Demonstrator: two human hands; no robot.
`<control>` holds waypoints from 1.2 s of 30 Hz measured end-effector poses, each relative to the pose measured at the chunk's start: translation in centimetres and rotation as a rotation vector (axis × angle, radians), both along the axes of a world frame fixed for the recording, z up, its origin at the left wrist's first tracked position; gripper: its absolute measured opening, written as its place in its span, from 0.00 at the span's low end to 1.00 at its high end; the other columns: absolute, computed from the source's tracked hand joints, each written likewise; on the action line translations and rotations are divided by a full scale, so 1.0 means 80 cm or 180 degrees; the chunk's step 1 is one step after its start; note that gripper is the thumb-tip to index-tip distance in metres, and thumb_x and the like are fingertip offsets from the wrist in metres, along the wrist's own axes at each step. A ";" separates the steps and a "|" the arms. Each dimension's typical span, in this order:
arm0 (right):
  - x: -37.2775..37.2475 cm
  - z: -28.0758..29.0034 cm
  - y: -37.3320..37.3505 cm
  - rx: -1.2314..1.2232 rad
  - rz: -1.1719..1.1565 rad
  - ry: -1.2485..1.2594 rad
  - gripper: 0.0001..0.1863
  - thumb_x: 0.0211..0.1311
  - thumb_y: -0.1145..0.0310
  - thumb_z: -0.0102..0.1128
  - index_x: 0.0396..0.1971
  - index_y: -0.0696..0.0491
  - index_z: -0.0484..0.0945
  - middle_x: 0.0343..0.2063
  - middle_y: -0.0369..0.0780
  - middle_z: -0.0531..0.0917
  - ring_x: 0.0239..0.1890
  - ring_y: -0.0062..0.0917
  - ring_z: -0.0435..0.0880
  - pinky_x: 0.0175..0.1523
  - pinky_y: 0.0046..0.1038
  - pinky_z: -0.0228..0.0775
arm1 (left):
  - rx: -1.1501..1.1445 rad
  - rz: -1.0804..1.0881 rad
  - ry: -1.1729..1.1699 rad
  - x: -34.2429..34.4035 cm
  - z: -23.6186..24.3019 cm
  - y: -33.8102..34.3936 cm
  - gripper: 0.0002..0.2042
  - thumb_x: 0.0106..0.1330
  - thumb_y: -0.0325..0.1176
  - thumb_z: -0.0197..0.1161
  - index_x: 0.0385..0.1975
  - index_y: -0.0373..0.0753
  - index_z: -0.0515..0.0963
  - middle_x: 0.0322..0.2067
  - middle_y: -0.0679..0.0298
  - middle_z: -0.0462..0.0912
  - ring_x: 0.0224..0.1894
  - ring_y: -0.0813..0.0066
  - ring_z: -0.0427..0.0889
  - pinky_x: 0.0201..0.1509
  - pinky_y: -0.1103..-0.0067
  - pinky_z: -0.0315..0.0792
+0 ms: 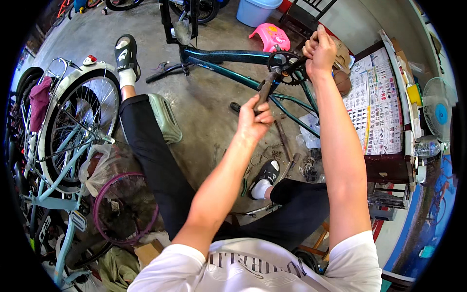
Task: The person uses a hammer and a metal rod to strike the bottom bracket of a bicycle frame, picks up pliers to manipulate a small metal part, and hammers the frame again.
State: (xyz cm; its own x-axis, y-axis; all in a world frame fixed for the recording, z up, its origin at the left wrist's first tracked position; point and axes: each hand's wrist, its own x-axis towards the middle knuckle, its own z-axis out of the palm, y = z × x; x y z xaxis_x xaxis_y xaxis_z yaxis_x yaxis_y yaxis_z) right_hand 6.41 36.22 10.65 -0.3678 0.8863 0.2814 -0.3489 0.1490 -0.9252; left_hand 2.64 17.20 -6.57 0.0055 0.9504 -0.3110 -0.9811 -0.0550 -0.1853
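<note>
A glossy teal bicycle frame (228,73) lies across the space in front of me, its fork and handlebar end at the far left. My left hand (256,119) is closed round a worn brownish wrench-like tool (263,96), whose head reaches up to the bottom bracket. A black chainring (295,68) sits on the frame just beyond the tool. To the right, my raised right hand (320,51) makes a fist on a dark bar running toward the chainring; the fingers hide most of it. Below the frame tube, a black pedal (235,106) shows left of my left hand.
Tools and a chain (275,152) litter the floor near my right foot. At left stand a light-blue bicycle (68,160) and a purple wheel rim (95,207). A pink stool (272,38), a blue bucket (254,13) and a cabinet (384,170) with a fan (439,113) flank the frame.
</note>
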 end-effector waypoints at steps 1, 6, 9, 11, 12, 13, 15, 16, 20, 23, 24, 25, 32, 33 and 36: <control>-0.006 0.006 0.003 -0.0003 -0.0006 0.0022 0.21 0.74 0.55 0.58 0.22 0.51 0.68 0.14 0.28 0.60 0.13 0.14 0.56 0.19 0.22 0.46 | 0.0065 -0.0035 0.0063 -0.014 -0.011 0.004 0.12 0.78 0.42 0.53 0.34 0.42 0.67 0.19 0.73 0.65 0.14 0.83 0.57 0.18 0.82 0.56; -0.012 0.007 -0.003 0.0030 0.0031 -0.0124 0.21 0.75 0.56 0.59 0.22 0.51 0.69 0.13 0.28 0.61 0.13 0.13 0.55 0.19 0.21 0.45 | -0.1185 0.0277 -0.0559 0.021 -0.076 -0.043 0.09 0.79 0.41 0.48 0.42 0.43 0.70 0.19 0.73 0.68 0.13 0.83 0.56 0.17 0.84 0.56; -0.015 0.006 -0.007 0.0015 0.0046 -0.0089 0.21 0.75 0.56 0.59 0.22 0.51 0.69 0.13 0.27 0.61 0.13 0.13 0.55 0.19 0.21 0.45 | -0.1403 0.0434 -0.0705 0.023 -0.074 -0.037 0.08 0.79 0.37 0.47 0.40 0.41 0.69 0.19 0.72 0.68 0.13 0.84 0.55 0.17 0.83 0.57; -0.022 0.010 -0.008 0.0012 0.0065 -0.0013 0.21 0.75 0.56 0.59 0.22 0.51 0.70 0.13 0.27 0.61 0.13 0.13 0.55 0.19 0.21 0.45 | 0.0021 0.0455 -0.0569 0.024 -0.088 -0.016 0.09 0.79 0.38 0.48 0.39 0.40 0.68 0.20 0.72 0.68 0.13 0.84 0.55 0.18 0.83 0.57; -0.006 -0.001 0.000 0.0031 0.0078 -0.0057 0.20 0.75 0.56 0.59 0.23 0.51 0.70 0.13 0.28 0.60 0.14 0.13 0.56 0.19 0.21 0.45 | 0.0044 0.0230 -0.0508 0.031 -0.032 -0.011 0.09 0.79 0.39 0.49 0.39 0.41 0.68 0.20 0.73 0.67 0.13 0.84 0.55 0.18 0.83 0.57; -0.003 -0.003 0.001 0.0066 -0.0008 -0.0001 0.20 0.75 0.57 0.58 0.23 0.51 0.69 0.13 0.27 0.60 0.14 0.13 0.56 0.19 0.21 0.44 | 0.0082 0.0037 -0.0423 0.030 0.033 -0.011 0.09 0.79 0.39 0.50 0.40 0.41 0.69 0.20 0.73 0.67 0.13 0.84 0.56 0.18 0.83 0.56; -0.007 0.000 0.001 -0.0052 -0.0040 -0.0009 0.20 0.75 0.57 0.58 0.23 0.51 0.69 0.13 0.27 0.60 0.13 0.13 0.55 0.19 0.21 0.44 | 0.0087 0.0071 -0.0360 0.034 0.008 -0.017 0.10 0.79 0.41 0.51 0.39 0.41 0.69 0.20 0.73 0.68 0.13 0.83 0.56 0.19 0.82 0.56; -0.007 0.002 -0.007 -0.0102 -0.0072 -0.0112 0.20 0.76 0.57 0.57 0.22 0.50 0.68 0.13 0.27 0.58 0.13 0.14 0.54 0.19 0.21 0.43 | 0.0076 0.0083 -0.0291 0.040 -0.019 -0.024 0.11 0.79 0.41 0.51 0.39 0.41 0.69 0.20 0.73 0.68 0.13 0.83 0.56 0.19 0.82 0.56; -0.013 0.002 -0.012 -0.0081 -0.0048 -0.0142 0.21 0.77 0.57 0.56 0.21 0.49 0.67 0.14 0.27 0.57 0.13 0.13 0.53 0.19 0.21 0.43 | -0.1201 0.0293 -0.0974 0.044 -0.085 -0.042 0.10 0.78 0.41 0.48 0.38 0.42 0.70 0.19 0.73 0.67 0.12 0.82 0.56 0.18 0.84 0.58; -0.014 0.008 -0.009 -0.0066 -0.0016 -0.0077 0.21 0.76 0.57 0.57 0.21 0.50 0.68 0.13 0.27 0.59 0.13 0.13 0.55 0.19 0.21 0.44 | -0.1687 0.0319 -0.0809 0.041 -0.090 -0.032 0.08 0.78 0.38 0.48 0.37 0.43 0.68 0.18 0.73 0.65 0.13 0.82 0.56 0.16 0.86 0.57; -0.012 0.007 -0.008 -0.0089 -0.0010 -0.0057 0.21 0.75 0.57 0.58 0.21 0.50 0.68 0.13 0.28 0.60 0.13 0.13 0.56 0.19 0.21 0.45 | -0.1731 0.0294 -0.0710 0.040 -0.086 -0.025 0.08 0.78 0.37 0.48 0.36 0.43 0.68 0.18 0.73 0.64 0.13 0.82 0.55 0.16 0.86 0.57; -0.019 0.011 -0.010 -0.0016 0.0033 -0.0019 0.21 0.75 0.57 0.58 0.21 0.50 0.68 0.13 0.28 0.60 0.14 0.13 0.56 0.19 0.21 0.45 | -0.0630 0.0375 -0.0888 0.035 -0.087 -0.012 0.07 0.78 0.37 0.48 0.37 0.44 0.68 0.18 0.74 0.62 0.14 0.83 0.55 0.17 0.85 0.55; -0.002 0.004 -0.006 -0.0114 -0.0039 -0.0107 0.21 0.75 0.57 0.58 0.22 0.51 0.69 0.13 0.28 0.60 0.13 0.13 0.56 0.19 0.21 0.46 | -0.0180 -0.0127 -0.0336 0.046 -0.048 -0.028 0.12 0.79 0.43 0.51 0.39 0.42 0.69 0.19 0.73 0.67 0.13 0.83 0.55 0.19 0.83 0.56; 0.000 -0.004 -0.011 -0.0109 -0.0023 -0.0116 0.21 0.75 0.56 0.58 0.22 0.50 0.69 0.13 0.27 0.60 0.13 0.13 0.56 0.18 0.21 0.46 | -0.0663 -0.0012 -0.0469 0.056 -0.067 -0.042 0.11 0.79 0.42 0.50 0.39 0.42 0.69 0.19 0.73 0.66 0.13 0.83 0.55 0.19 0.83 0.56; -0.012 0.004 -0.008 0.0006 0.0040 -0.0073 0.20 0.75 0.56 0.58 0.22 0.50 0.70 0.13 0.27 0.61 0.13 0.13 0.56 0.18 0.21 0.47 | -0.1569 0.0247 -0.0639 0.058 -0.097 -0.036 0.10 0.79 0.40 0.47 0.38 0.42 0.69 0.19 0.73 0.65 0.13 0.83 0.55 0.18 0.84 0.56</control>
